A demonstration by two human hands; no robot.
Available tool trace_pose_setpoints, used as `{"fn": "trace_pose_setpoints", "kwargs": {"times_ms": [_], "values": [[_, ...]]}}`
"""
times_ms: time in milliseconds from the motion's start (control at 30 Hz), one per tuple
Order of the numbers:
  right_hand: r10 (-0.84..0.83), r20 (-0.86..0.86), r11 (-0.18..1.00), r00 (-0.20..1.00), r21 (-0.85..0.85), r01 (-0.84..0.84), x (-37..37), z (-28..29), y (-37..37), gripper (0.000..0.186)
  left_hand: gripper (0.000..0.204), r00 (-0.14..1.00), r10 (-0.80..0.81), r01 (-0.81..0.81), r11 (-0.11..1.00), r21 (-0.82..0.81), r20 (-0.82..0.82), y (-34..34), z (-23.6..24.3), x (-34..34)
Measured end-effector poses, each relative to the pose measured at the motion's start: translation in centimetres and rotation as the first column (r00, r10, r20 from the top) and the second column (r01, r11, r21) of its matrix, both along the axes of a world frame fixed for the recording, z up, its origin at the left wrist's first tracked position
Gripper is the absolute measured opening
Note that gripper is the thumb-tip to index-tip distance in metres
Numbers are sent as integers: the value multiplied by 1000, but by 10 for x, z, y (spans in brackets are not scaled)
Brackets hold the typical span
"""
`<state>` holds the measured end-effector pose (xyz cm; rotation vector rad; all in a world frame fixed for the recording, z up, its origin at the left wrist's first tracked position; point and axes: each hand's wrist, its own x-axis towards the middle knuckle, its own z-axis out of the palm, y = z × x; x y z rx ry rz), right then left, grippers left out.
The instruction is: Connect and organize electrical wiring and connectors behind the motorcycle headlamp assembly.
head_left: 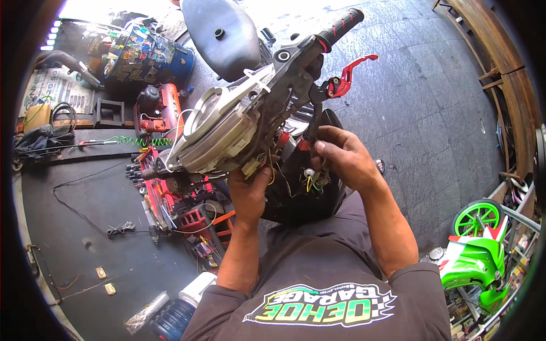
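Observation:
A scooter's handlebar assembly (298, 57) with a red brake lever (347, 77) and black grip spans the top middle. Its clear-lensed instrument housing (213, 139) sits tilted over a black body panel (284, 202). My left hand (249, 190) is closed under the housing by a pale connector (250, 169) and wires; what its fingers hold is partly hidden. My right hand (341, 156) pinches around a dark part with a red sleeve (303, 145), just below the lever's mount. Loose wires and a silver fitting (309, 173) hang between my hands.
A scooter seat (219, 28), blue drum (176, 62) and red compressor (170, 105) stand behind. Red tool racks (156, 190) and a dark mat (85, 216) lie left. Wooden shelving (515, 108) and a green bike (472, 261) with green wheel line the right.

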<state>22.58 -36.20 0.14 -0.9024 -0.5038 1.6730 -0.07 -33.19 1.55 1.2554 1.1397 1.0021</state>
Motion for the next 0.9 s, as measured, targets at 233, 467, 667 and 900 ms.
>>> {"fn": "trace_pose_setpoints", "kwargs": {"times_ms": [233, 467, 667, 900], "values": [[184, -45, 982, 982, 46, -182, 11, -14, -31, 41, 26, 974, -61, 99, 980, -170, 218, 7, 18, -5], [222, -3, 975, 975, 11, -222, -9, -4, -18, 19, 19, 992, -84, 103, 971, -218, 97, 15, 18, -17], [-92, -160, 996, 983, 6, 94, -23, -37, -28, 13, 18, 991, -135, 131, 979, -154, -19, 16, 26, -12], [-299, -62, 950, 952, -112, 291, -22, -35, -16, 15, 19, 991, -132, 133, 986, -99, 12, 14, 17, -13]]}}
